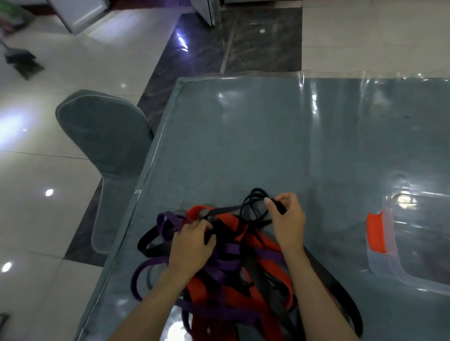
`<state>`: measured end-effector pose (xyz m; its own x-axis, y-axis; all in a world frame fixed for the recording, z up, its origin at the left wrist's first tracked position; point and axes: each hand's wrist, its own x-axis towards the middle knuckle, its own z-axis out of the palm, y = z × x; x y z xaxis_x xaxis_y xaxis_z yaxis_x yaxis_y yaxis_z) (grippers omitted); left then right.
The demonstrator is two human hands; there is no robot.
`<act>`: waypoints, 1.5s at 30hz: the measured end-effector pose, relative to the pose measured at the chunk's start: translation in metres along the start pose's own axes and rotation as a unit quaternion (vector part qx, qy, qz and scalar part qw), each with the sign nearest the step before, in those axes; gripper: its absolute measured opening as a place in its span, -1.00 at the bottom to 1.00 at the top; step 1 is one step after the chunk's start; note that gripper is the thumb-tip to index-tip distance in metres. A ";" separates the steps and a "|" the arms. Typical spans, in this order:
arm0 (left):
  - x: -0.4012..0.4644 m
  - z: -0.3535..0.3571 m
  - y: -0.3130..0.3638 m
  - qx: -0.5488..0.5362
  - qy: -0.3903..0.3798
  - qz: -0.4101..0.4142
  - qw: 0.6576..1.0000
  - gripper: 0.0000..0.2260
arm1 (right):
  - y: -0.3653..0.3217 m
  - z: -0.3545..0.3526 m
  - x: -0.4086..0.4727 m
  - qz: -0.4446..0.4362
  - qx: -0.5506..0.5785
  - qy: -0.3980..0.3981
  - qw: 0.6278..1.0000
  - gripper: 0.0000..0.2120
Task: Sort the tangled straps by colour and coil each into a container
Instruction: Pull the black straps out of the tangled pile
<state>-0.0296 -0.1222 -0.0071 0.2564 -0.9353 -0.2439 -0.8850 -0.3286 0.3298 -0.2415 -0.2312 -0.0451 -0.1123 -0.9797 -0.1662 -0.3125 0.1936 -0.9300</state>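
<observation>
A tangled heap of red straps, purple straps and black straps lies on the grey table near its front left. My right hand pinches the end of a thin black strap that loops out at the far side of the heap. My left hand rests on the pile with its fingers closed on a black strap among the purple ones. A clear plastic container with an orange clip stands to the right, with nothing visible in it.
A grey-covered chair stands against the table's left edge. A glossy plastic sheet covers the table. A broom lies on the tiled floor at far left, and white cabinets stand at the back.
</observation>
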 end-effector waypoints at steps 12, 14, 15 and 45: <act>0.030 0.022 0.062 0.152 -0.251 -0.058 0.954 -0.26 | 0.040 -0.033 -0.015 -0.022 -0.238 -0.003 0.971 -0.92; 0.029 0.020 0.058 0.085 -0.262 -0.079 0.958 -0.31 | 0.052 -0.041 -0.021 -0.013 -0.231 -0.060 0.971 -0.88; 0.027 0.017 0.055 0.057 -0.262 -0.074 0.961 -0.34 | 0.056 -0.045 -0.025 -0.017 -0.210 -0.079 0.974 -0.86; -0.176 0.005 -0.063 -0.183 -0.248 0.168 0.936 -0.57 | 0.023 -0.045 -0.224 -0.016 0.106 -0.335 0.936 -0.75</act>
<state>-0.0207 0.0638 0.0105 -0.3048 -0.8479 -0.4337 -0.6678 -0.1345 0.7321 -0.2662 -0.0048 -0.0146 0.5334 -0.8112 -0.2395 -0.1039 0.2182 -0.9704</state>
